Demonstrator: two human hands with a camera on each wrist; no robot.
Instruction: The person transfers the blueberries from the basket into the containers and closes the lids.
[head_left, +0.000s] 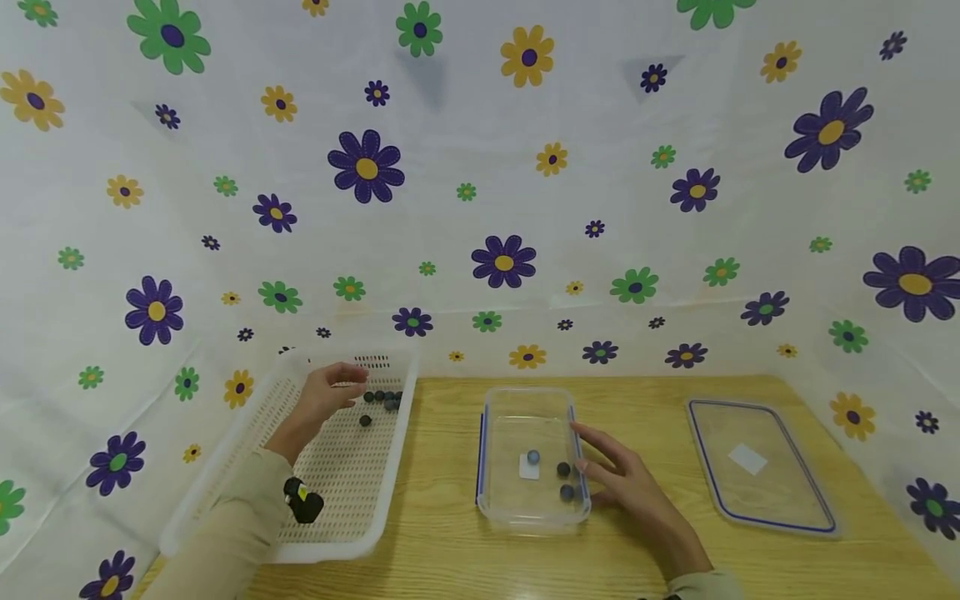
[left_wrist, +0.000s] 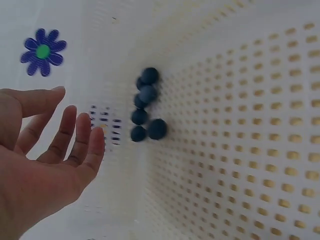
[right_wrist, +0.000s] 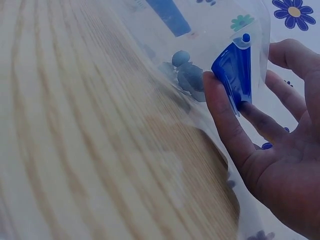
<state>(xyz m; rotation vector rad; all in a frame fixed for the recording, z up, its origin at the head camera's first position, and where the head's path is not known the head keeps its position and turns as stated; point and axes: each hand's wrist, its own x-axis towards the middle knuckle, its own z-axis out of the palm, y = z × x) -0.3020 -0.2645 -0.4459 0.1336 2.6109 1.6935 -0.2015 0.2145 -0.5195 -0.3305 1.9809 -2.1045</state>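
Observation:
My left hand (head_left: 324,400) hovers over the white perforated basket (head_left: 408,417) with its fingers loosely bent; nothing shows in its grasp. Beyond the fingertips, several dark round blueberries (left_wrist: 148,94) lie clustered against the basket's wall, and one blueberry (head_left: 365,421) sits apart from the row in the head view. A clear plastic box (head_left: 525,525) with blue side latches stands at the middle of the table. Inside it are a few blueberries (head_left: 533,457). My right hand (head_left: 630,483) touches the box's right side, its fingers about the blue latch (right_wrist: 234,75).
A clear lid (head_left: 780,467) with a blue seal lies flat on the wooden table (head_left: 442,467) at the right. Flower-patterned white cloth (head_left: 465,225) stands behind and on both sides. A dark device (head_left: 303,504) is strapped to the left wrist.

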